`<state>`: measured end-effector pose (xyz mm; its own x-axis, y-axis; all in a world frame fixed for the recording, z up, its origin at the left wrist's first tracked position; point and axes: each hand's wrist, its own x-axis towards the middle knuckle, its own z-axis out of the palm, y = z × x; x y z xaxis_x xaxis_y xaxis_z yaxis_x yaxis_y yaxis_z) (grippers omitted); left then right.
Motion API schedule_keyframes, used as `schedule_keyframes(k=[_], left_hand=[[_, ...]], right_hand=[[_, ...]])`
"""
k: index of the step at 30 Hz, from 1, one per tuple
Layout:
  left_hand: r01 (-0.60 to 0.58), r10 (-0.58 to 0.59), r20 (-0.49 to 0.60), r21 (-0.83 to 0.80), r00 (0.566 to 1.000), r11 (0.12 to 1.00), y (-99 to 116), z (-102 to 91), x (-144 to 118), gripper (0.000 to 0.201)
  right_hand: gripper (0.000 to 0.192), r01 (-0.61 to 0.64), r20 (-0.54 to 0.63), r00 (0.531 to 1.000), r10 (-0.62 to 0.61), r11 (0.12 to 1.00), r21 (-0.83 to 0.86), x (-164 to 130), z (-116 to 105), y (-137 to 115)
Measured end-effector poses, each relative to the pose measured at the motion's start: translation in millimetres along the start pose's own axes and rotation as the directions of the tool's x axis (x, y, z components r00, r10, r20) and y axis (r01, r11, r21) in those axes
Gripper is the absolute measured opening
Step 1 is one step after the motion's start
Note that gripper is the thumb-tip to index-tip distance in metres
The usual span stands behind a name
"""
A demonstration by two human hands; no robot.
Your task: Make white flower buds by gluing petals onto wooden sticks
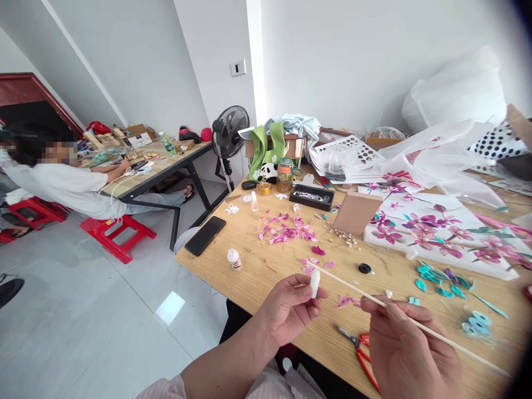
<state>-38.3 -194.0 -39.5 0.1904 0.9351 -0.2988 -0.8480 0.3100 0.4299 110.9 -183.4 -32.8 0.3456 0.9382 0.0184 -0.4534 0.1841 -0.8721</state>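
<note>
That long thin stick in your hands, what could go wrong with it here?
The wooden stick, pinched in the right hand, reaches over the pink petals; a swing might scatter them. Its tip meets the small white piece held by the left hand, which looks easy to drop. The red-handled pliers lie near the table edge and might get knocked off.

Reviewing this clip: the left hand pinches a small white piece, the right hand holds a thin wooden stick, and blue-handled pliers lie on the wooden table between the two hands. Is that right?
Not quite: the head view shows the pliers have red handles, not blue. The rest holds: the left hand pinches the small white piece, the right hand holds the thin wooden stick, and the pliers lie on the light wooden table between them.
</note>
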Motion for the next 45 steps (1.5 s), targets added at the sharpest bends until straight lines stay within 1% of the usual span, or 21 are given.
schedule_keyframes(k=[4,10,20,24,29,33,36,39,42,45], left_hand=[[0.000,0.000,-0.001,0.001,1.000,1.000,1,0.1,0,0.027],[-0.001,0.001,-0.012,-0.006,1.000,1.000,2,1.0,0,0.030],[0.001,-0.001,-0.011,-0.001,1.000,1.000,3,-0.1,0,0.028],[0.006,-0.006,-0.022,-0.002,1.000,1.000,4,1.1,0,0.029],[0.004,-0.004,-0.013,-0.010,1.000,1.000,3,1.0,1,0.028],[-0.005,0.005,0.000,0.010,1.000,1.000,2,0.1,1,0.027],[-0.004,0.004,0.000,0.006,1.000,1.000,2,-1.3,2,0.028],[-0.023,0.023,0.011,0.009,1.000,1.000,4,-4.3,3,0.027],[-0.043,0.042,0.019,0.030,0.999,0.999,6,-7.9,5,0.026],[-0.071,0.069,0.018,0.068,0.997,0.995,9,-10.7,7,0.026]], right_hand=[[0.019,-0.026,-0.015,1.000,0.026,1.000,-0.001,0,-2,1],[0.014,0.010,0.006,1.000,-0.010,1.000,0.004,1,-4,-2],[0.012,0.023,0.025,0.999,-0.023,1.000,-0.005,1,-18,-2],[0.013,0.020,0.007,1.000,-0.020,0.999,-0.028,1,-19,-5],[0.013,0.066,-0.003,0.998,-0.066,0.998,-0.016,2,-19,-6],[0.013,0.085,0.012,0.996,-0.085,0.996,-0.005,3,-15,-6],[0.012,0.078,0.041,0.996,-0.077,0.997,-0.011,3,-14,-5],[0.010,0.068,0.055,0.996,-0.066,0.997,-0.037,4,-17,-4],[0.009,0.091,0.086,0.992,-0.088,0.996,-0.020,6,-22,-4],[0.011,0.103,0.064,0.993,-0.104,0.994,0.022,9,-25,-5]])
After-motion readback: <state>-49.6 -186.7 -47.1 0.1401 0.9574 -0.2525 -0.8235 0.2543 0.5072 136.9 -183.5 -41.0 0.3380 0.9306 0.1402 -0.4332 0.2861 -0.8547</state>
